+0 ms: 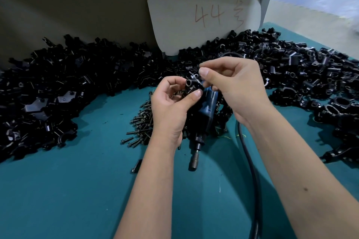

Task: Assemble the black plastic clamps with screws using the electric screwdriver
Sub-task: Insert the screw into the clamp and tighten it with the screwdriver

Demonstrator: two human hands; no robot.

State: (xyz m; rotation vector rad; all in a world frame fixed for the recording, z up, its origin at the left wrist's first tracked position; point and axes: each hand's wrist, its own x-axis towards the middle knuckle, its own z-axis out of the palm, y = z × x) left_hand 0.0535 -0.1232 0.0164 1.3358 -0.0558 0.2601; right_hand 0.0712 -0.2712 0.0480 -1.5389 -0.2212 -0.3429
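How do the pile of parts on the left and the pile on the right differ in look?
The left pile holds mostly flat, angular black plates; the right pile holds rounded clamp bodies with ring-shaped openings. The left pile lies by the grey wall, the right pile runs toward the table's open edge. Both are loose black plastic parts on the teal mat.

The teal desk (68, 190) carries heaps of black clamp parts (58, 87), a screw pile (141, 122), the electric screwdriver (204, 118) and its cable (250, 170).
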